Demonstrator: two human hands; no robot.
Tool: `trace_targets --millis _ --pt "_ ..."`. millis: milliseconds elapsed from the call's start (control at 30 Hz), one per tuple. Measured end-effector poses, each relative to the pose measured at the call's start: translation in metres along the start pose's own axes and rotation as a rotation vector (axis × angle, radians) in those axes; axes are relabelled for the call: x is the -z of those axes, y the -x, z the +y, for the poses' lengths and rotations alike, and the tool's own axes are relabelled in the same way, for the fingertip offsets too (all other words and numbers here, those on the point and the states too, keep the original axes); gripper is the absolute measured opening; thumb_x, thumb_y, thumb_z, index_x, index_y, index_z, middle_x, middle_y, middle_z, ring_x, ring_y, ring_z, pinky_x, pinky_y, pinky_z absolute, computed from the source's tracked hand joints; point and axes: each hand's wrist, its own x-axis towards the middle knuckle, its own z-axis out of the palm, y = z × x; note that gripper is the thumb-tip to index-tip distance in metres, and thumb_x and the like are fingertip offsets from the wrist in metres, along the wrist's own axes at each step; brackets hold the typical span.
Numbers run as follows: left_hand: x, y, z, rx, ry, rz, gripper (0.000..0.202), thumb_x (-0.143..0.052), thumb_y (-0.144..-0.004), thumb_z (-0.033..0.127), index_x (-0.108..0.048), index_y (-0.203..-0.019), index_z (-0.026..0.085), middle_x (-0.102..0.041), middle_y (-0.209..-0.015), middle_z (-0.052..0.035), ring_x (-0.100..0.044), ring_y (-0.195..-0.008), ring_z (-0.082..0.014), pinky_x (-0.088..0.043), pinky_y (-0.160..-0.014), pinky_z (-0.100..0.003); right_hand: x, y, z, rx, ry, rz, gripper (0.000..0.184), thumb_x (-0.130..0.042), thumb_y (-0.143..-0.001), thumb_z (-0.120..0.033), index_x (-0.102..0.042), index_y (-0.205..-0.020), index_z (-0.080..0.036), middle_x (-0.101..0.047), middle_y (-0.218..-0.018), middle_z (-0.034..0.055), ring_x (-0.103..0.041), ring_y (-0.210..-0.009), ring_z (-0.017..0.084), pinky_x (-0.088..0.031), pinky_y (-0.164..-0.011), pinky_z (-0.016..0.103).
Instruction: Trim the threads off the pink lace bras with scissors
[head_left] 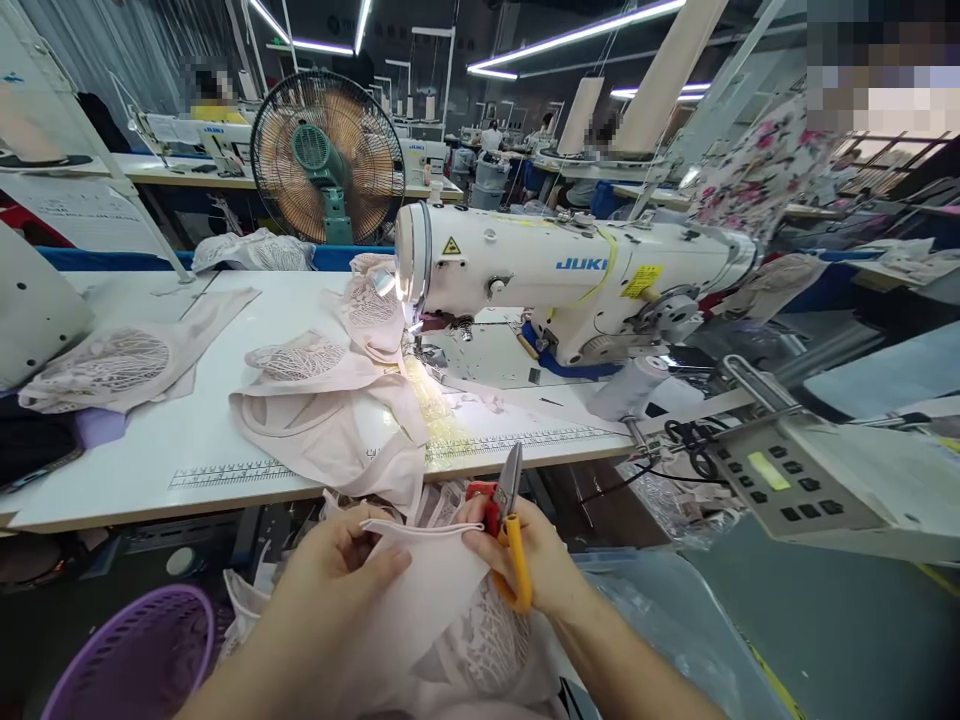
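Observation:
My left hand (341, 570) pinches the edge of a pale pink lace garment piece (435, 610) held over my lap. My right hand (525, 560) grips the same edge together with small thread snips (510, 520), which have a yellow and red handle and blades pointing up. More pink lace pieces (337, 400) trail from the white table (187, 460) down toward my hands. They run up to the needle of the white Juki sewing machine (555, 275), whose lamp lights the fabric.
A purple basket (135, 660) sits at the lower left. A control panel (787, 480) juts out at the right. Another lace piece (112, 365) lies at the table's left. A standing fan (328, 155) is behind the table. People work at distant machines.

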Motion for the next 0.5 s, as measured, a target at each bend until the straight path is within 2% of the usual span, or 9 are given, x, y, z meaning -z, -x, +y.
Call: trace_targets --millis 167,267,367,500 --pt "-0.001 0.000 -0.003 -0.019 -0.020 0.014 0.022 -0.068 -0.067 0.041 -0.065 -0.063 0.019 -0.060 -0.063 -0.0015 -0.057 -0.067 -0.0189 -0.046 -0.058 -0.025 0.000 0.000 0.002 -0.017 -0.034 -0.005 0.024 -0.068 -0.075 -0.037 -0.052 -0.075 -0.019 -0.055 -0.074 0.0026 -0.050 -0.068 0.015 -0.044 -0.064 0.029" --pt "-0.004 0.002 -0.007 -0.051 -0.031 0.096 0.019 -0.066 -0.071 0.036 -0.062 -0.062 0.019 -0.058 -0.063 -0.0003 -0.056 -0.071 -0.0182 -0.044 -0.059 -0.023 -0.001 0.000 0.000 -0.012 -0.043 -0.007 0.025 -0.068 -0.075 -0.037 -0.051 -0.073 -0.019 -0.058 -0.077 0.0041 -0.055 -0.074 0.018 -0.046 -0.071 0.032" --pt "-0.008 0.006 -0.007 -0.115 -0.056 0.196 0.018 -0.064 -0.073 0.034 -0.063 -0.063 0.019 -0.060 -0.068 -0.0005 -0.054 -0.067 -0.0153 -0.042 -0.056 -0.022 -0.003 0.001 -0.003 0.000 -0.048 -0.003 0.027 -0.067 -0.077 -0.037 -0.048 -0.072 -0.019 -0.064 -0.086 0.0075 -0.060 -0.081 0.021 -0.047 -0.077 0.036" --pt "-0.011 0.008 -0.001 -0.185 -0.069 0.241 0.018 -0.064 -0.072 0.030 -0.061 -0.058 0.019 -0.057 -0.066 -0.0011 -0.053 -0.064 -0.0152 -0.042 -0.055 -0.022 -0.007 0.003 -0.006 0.044 -0.017 0.029 0.026 -0.065 -0.079 -0.038 -0.048 -0.072 -0.019 -0.066 -0.090 0.0092 -0.060 -0.086 0.022 -0.047 -0.080 0.038"
